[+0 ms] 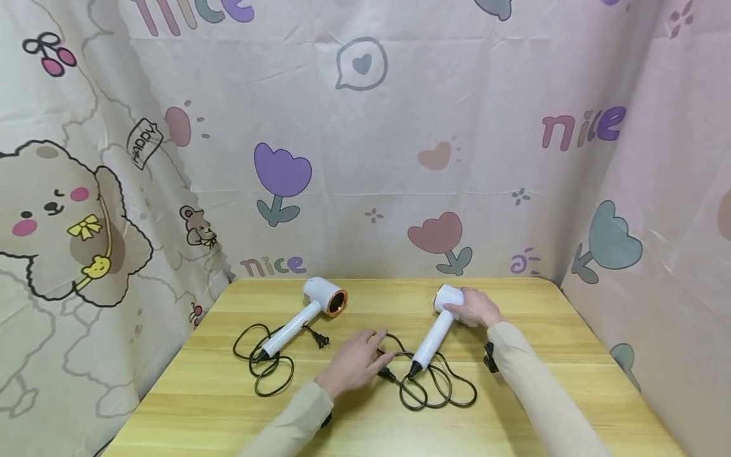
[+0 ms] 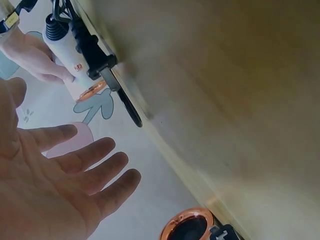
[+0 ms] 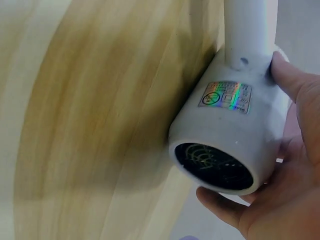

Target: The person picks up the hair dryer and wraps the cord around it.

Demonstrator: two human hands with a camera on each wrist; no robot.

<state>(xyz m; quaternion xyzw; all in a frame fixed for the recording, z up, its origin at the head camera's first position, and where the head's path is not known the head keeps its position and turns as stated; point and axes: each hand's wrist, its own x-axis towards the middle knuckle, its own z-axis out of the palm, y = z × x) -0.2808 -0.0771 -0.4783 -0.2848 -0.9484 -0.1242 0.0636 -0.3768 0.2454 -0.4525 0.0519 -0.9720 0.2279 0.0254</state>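
Note:
My right hand [image 1: 478,307] grips the head of a white hair dryer [image 1: 435,336] on the right side of the table. In the right wrist view, thumb and fingers curl round the barrel [image 3: 225,120], which bears a shiny label, beside its dark round end grille [image 3: 215,167]. My left hand [image 1: 355,360] hovers low over the middle of the table, fingers spread and nothing in them. Close by its fingertips lies that dryer's black plug [image 1: 386,374], also large in the left wrist view. The dryer's black cord [image 1: 451,403] lies in loops below the handle.
A second white hair dryer [image 1: 292,327] with a copper-rimmed nozzle [image 1: 338,303] lies on the left, its black cord [image 1: 274,392] looped and its plug [image 1: 322,340] beside it. The wooden table [image 1: 188,406] backs onto a printed curtain [image 1: 354,158], which also hangs along both sides.

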